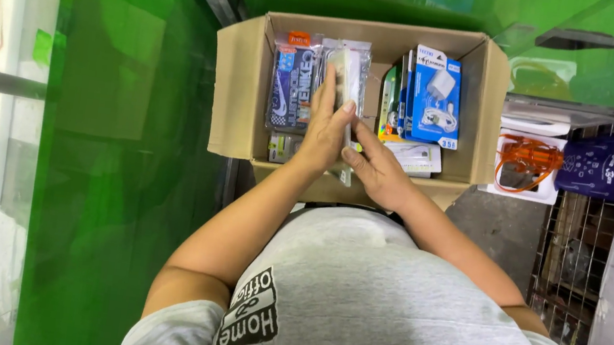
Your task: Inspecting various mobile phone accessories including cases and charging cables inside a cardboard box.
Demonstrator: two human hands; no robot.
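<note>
An open cardboard box stands in front of me, filled with upright packets. My left hand is wrapped around a clear plastic packet in the middle of the box, fingers up its left side. Touching the same packet's lower right edge is my right hand, over the box's near wall. Left of the held packet stands a blue patterned phone-case packet. To its right stands a blue charger packet with a white plug and cable.
Green glass panels flank the box on the left and behind. At the right lies a white tray with an orange cable, beside a dark blue bag hung on a wire rack.
</note>
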